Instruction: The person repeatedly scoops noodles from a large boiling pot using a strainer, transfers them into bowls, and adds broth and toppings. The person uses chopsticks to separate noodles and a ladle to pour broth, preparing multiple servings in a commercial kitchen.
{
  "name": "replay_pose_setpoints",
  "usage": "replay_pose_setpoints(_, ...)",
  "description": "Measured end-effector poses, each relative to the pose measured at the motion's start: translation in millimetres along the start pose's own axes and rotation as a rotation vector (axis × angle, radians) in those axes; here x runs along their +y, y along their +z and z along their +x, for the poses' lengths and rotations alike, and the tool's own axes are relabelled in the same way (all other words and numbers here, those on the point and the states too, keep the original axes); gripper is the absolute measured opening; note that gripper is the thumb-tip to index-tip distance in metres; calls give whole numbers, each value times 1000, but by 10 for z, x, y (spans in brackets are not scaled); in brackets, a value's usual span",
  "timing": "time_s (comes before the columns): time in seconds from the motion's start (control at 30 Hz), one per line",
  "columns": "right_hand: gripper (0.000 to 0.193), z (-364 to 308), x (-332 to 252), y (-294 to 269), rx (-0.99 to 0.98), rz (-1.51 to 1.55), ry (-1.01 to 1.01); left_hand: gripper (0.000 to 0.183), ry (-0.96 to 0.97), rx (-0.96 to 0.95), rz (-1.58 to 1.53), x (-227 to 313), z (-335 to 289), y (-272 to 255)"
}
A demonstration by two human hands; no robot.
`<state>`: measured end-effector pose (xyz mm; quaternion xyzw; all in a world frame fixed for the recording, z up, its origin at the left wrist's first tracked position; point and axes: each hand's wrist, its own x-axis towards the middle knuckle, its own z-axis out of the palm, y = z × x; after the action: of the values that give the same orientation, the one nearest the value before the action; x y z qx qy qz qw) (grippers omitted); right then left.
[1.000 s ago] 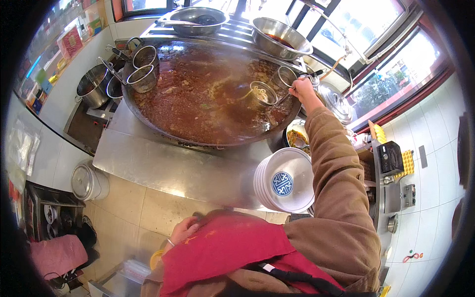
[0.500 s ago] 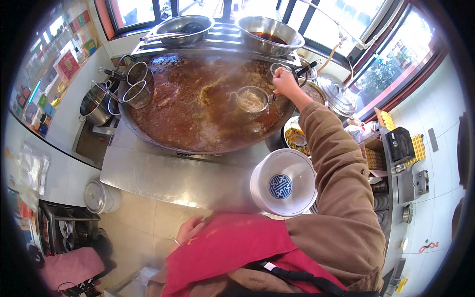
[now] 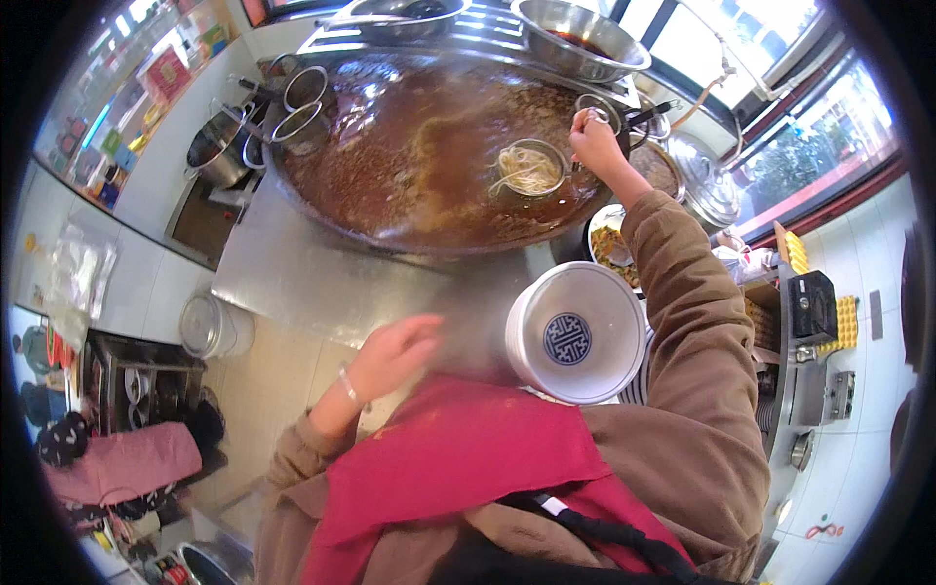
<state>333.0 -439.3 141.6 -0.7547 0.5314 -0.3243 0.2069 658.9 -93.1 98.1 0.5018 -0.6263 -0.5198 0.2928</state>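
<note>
My right hand [image 3: 597,144] is closed on the handle of a wire noodle strainer [image 3: 563,172] at the right side of a wide pan [image 3: 409,250]. A heap of pale noodles [image 3: 527,174] lies in the strainer, just over the brown broth [image 3: 390,146]; whether its base touches the broth is hard to see. My left hand [image 3: 392,357] is in front of the metal counter, fingers stretched out toward the right, slightly blurred and holding nothing. To its right stands a stack of white bowls [image 3: 616,336], the top one with a blue pattern inside.
More strainers [image 3: 297,122] hang at the pan's left rim beside a steel pot [image 3: 216,146]. Two steel basins [image 3: 585,58] stand behind the pan. A bowl of chopped vegetables [image 3: 612,255] sits by my right forearm. A lidded white bucket [image 3: 216,327] is on the floor at left.
My left hand has risen from beside the apron and reached forward and right. The noodles show higher in the strainer, which my right hand still grips. The whole view has shifted slightly.
</note>
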Motion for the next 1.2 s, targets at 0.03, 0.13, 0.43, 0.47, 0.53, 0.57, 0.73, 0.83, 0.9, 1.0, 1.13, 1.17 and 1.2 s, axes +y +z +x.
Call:
replay_pose_setpoints(0.03, 4, -155, 0, 238, 87, -169, -233, 38, 72, 2, 0, 116, 91, 50)
replay_pose_setpoints(0.13, 9, -266, -22, 444, -22, -65, -688, 44, 229, -38, 229, 459, 393, 192)
replay_pose_setpoints(0.43, 11, -185, 98, 48, 52, -145, -163, 50, 219, -124, 466, 865, 826, 580)
replay_pose_setpoints(0.47, 12, -251, 63, 176, 7, -144, -180, 49, 196, -92, 528, 881, 870, 596)
replay_pose_setpoints(0.53, 11, -364, 3, 272, -124, -111, -384, 47, 136, -100, 644, 907, 988, 623)
replay_pose_setpoints(0.57, 11, -361, -29, 265, -142, -144, -463, 47, 97, -144, 698, 914, 1051, 630)
replay_pose_setpoints(0.73, 8, -92, -40, -73, -8, 135, -37, 34, 36, -183, 755, 939, 1198, 705)
replay_pose_setpoints(0.83, 6, -100, 55, -22, -15, 55, -72, 28, 161, -41, 618, 995, 1164, 744)
replay_pose_setpoints(0.9, 5, -191, 93, 183, -61, -121, -202, 25, 255, 24, 561, 1065, 1142, 732)
replay_pose_setpoints(1.0, 9, -219, 113, 273, -163, -37, -346, 25, 357, 107, 534, 1176, 1106, 629)
replay_pose_setpoints(1.13, 8, 15, 124, -76, 33, 49, -64, 20, 427, 302, 438, 1215, 995, 276)
replay_pose_setpoints(1.17, 6, 34, 135, -141, 78, 130, 4, 20, 441, 384, 431, 1172, 924, 150)
replay_pose_setpoints(1.2, 5, 35, 136, -150, 102, 47, 34, 19, 402, 435, 364, 1118, 855, 31)
